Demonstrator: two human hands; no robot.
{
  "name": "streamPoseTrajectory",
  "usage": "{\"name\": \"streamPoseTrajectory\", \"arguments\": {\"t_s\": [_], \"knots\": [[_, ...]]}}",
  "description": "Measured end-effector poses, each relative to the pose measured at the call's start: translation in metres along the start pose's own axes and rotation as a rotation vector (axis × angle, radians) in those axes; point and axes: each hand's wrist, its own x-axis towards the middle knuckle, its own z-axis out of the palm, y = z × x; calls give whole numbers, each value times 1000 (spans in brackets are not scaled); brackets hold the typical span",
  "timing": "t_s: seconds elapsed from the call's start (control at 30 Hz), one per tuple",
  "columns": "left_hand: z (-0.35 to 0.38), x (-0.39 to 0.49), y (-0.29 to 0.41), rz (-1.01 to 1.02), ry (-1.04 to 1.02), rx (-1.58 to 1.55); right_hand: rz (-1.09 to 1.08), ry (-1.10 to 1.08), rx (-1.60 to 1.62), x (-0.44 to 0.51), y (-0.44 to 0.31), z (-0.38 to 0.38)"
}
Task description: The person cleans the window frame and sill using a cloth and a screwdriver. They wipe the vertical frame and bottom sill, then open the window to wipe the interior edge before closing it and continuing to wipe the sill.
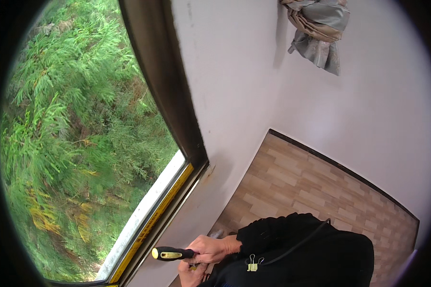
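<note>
My right hand [209, 249] is closed around a screwdriver [171, 254] near the inner end of its black and yellow handle. The handle sticks out to the left, toward the window, and the shank is hidden by my fingers. Just below, my left hand [191, 274] is curled close against the right one, partly cut off by the bottom edge of the picture. A small yellow piece [193, 267] shows between the hands; what it belongs to is unclear. Black sleeves and clothing [301, 247] fill the area behind my hands.
A dark window frame [165, 71] with a yellow printed strip [149, 206] runs along the left; green foliage [75, 125] lies outside. A knotted grey curtain [317, 32] hangs by the white wall [233, 71]. Below is wood-patterned floor [290, 172]. A binder clip [252, 266] holds a cable [294, 247] on my clothing.
</note>
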Motion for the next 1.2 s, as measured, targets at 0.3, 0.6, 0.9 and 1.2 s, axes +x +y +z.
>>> {"name": "streamPoseTrajectory", "arguments": {"t_s": [0.3,0.6,0.9,1.2], "knots": [[4,20,61,293,156,71,170,255,11,-21,-13,-46],[-8,37,110,465,257,-139,75,629,-138,-32,-8,-76],[-23,75,90,451,23,-228,225,941,45,-20,-14,-76],[-18,94,82,387,-56,-335,332,824,-157,-45,-2,-66]]}}
